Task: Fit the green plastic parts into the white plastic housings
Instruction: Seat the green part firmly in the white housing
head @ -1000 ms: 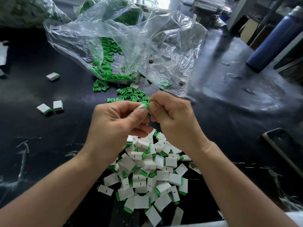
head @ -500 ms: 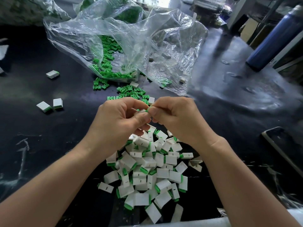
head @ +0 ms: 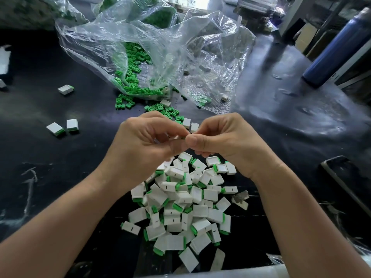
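My left hand (head: 148,145) and my right hand (head: 222,139) meet fingertip to fingertip above the dark table. Between them they pinch a small piece, of which only a green sliver (head: 183,137) shows; the rest is hidden by my fingers. Below my hands lies a heap of white housings with green parts fitted (head: 186,201). Loose green parts (head: 168,111) lie just beyond my hands, spilling from a clear plastic bag (head: 160,51). Two bare white housings (head: 190,124) sit right behind my fingertips.
Three fitted housings lie apart at the left: a pair (head: 62,126) and a single one (head: 65,89). A blue bottle (head: 337,51) stands at the far right. A dark flat phone-like object (head: 347,179) lies at the right edge. A second bag of white housings (head: 212,63) adjoins the green one.
Both hands have dropped slightly toward the heap and stayed together. The white housing seen at my left fingertips earlier is now hidden; two white housings behind my fingertips have come into view.
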Demonstrator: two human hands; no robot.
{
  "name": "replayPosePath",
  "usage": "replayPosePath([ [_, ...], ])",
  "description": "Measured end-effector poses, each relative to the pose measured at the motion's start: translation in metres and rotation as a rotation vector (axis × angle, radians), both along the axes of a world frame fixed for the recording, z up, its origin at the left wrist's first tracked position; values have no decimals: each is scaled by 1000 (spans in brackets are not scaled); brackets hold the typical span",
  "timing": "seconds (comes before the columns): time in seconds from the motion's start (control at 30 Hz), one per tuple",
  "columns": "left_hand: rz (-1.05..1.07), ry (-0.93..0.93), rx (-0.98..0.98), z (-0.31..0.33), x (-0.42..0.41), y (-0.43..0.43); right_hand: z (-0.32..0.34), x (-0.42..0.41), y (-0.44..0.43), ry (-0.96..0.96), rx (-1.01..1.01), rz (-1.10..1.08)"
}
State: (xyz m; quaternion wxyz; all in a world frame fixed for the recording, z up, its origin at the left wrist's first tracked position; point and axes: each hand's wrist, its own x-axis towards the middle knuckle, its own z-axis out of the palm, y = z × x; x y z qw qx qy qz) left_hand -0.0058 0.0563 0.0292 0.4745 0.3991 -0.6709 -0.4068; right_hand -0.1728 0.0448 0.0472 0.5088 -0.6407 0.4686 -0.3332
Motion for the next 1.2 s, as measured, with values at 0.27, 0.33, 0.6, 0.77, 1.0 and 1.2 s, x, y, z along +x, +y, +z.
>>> replayPosePath([
  [0.27, -33, 217, 55, 4, -2, 0, -3, 9, 3, -224, 329, 213],
  [0.33, -38, 225, 64, 4, -1, 1, -4, 15, 5, -215, 375, 254],
  [0.6, -174, 376, 140, 6, -4, 3, -5, 19, 8, -167, 367, 223],
  [0.77, -151, 242, 128, 5, -1, 2, -3, 18, 10, -125, 345, 228],
  [1.0, -134, 311, 159, 3, 0, 1, -1, 17, 8, -227, 397, 308],
  [1.2, -118, 298, 126, 3, 1, 1, 0, 19, 11, -295, 403, 304],
])
